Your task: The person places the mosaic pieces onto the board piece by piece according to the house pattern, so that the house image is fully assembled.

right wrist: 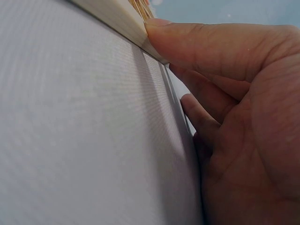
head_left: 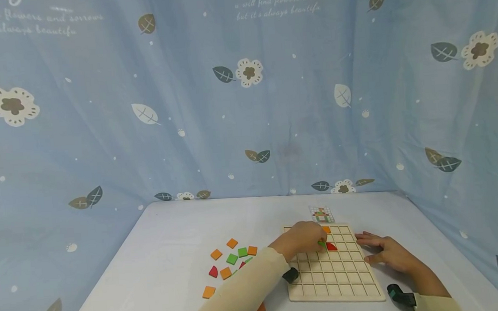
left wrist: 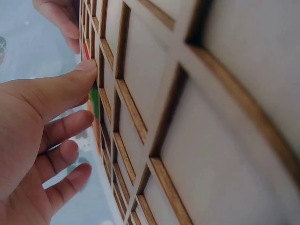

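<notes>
Pale wood, cut into a raised grid, makes up the board [head_left: 337,299] in the lower right of the head view. A green piece [head_left: 321,243] shows at the fingertips of the left hand [head_left: 303,237], in the board's upper part, just beside a red piece [head_left: 331,247]; an orange piece [head_left: 326,229] lies above. A careless fingertip could nudge the red piece out of its cell, as the fingers work so near it. The left sleeve [head_left: 245,290] crosses the loose pieces [head_left: 232,259] at bottom centre, so a drag of the forearm could scatter them. The right hand [head_left: 388,252] lies spread loosely at the board's right edge.

In the left wrist view, the thumb reaches the green piece at upper left, with other fingers apart; whether they pinch or merely press it I cannot tell. Catching on a brown-sided rib could leave it tilted. It looks flat, plain and bright green, mostly hidden.

In the right wrist view, the thumb touches the board's edge at top centre, the fingers loosely extended; a hard push there could slide the board out of line.
</notes>
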Motion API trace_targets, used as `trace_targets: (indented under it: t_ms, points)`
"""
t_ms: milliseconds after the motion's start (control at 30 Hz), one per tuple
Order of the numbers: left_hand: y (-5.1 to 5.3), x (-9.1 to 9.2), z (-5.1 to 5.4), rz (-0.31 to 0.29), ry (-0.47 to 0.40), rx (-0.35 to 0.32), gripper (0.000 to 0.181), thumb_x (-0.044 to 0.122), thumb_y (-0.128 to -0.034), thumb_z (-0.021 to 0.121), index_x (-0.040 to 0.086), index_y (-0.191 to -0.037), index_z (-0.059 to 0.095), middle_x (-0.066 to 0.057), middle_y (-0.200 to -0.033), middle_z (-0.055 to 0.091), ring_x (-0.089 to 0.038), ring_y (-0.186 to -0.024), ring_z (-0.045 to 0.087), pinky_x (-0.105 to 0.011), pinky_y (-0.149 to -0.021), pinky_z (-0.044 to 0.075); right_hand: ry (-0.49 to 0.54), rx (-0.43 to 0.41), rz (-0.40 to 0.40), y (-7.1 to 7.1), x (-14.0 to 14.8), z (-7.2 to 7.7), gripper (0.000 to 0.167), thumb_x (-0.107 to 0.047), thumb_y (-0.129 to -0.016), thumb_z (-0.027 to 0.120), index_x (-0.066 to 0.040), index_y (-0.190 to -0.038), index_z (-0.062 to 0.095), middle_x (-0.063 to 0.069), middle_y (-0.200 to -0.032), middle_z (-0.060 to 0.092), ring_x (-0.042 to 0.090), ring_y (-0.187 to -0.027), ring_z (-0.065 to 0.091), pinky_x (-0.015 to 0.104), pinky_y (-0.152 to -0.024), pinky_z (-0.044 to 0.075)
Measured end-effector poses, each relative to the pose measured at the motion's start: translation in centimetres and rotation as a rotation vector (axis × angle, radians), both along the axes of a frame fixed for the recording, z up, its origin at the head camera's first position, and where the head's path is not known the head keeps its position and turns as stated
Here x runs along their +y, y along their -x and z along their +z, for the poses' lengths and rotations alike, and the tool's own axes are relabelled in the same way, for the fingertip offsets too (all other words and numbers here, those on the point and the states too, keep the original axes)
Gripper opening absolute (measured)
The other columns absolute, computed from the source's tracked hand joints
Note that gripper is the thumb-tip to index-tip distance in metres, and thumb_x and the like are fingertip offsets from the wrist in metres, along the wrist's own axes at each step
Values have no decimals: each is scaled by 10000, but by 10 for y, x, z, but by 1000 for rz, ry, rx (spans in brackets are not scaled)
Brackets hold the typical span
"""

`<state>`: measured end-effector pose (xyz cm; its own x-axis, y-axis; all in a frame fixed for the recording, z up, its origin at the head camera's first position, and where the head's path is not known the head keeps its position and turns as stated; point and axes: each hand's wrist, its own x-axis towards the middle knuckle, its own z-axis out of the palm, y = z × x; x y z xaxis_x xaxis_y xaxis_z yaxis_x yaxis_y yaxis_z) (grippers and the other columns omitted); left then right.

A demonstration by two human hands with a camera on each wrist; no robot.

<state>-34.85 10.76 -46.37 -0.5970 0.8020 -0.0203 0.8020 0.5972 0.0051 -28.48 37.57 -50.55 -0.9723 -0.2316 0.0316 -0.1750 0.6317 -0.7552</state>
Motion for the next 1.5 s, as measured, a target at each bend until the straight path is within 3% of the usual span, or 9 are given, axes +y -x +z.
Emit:
trace_targets:
  t_ms: [433,700,833,1067,1500]
  points:
    - [3,-1,-1,13,-2,-19,200,389,-873,723,288,-1046,734,188,-940,635,19,-810,541,-187,-735,451,-16,-3,-10,2,-1,-2,634,-195,-670,838,41,-1227,644,211,-1418,466,480,-1383,217,677,-1053,133]
    - [2,-1,-3,-7,22,3,193,387,-878,719,300,-1049,731,195,-927,627,23,-799,535,-183,-740,449,-18,-2,-6,2,-2,-2,624,-183,-676,832,45,-1225,644,213,-1414,471,482,-1381,217,675,-1054,137]
    - [0,-5,1,-23,21,-4,191,369,-887,713,288,-1059,733,194,-945,637,30,-812,542,-172,-753,449,-18,-2,-10,1,-2,-1,627,-194,-677,832,45,-1226,643,211,-1413,472,481,-1381,220,674,-1054,142]
    - [-3,-21,9,-36,10,1,214,332,-894,716,282,-1101,731,184,-994,647,34,-849,560,-158,-752,451,-37,-5,-15,-1,0,0,650,-205,-673,834,48,-1237,634,213,-1418,464,484,-1377,226,677,-1046,155]
    - [-9,-69,18,25,32,-2,209,306,-902,708,244,-1101,731,130,-969,663,0,-787,555,-195,-724,465,-25,-15,-18,0,0,-1,663,-195,-666,839,60,-1239,626,229,-1424,448,492,-1378,209,675,-1050,142]
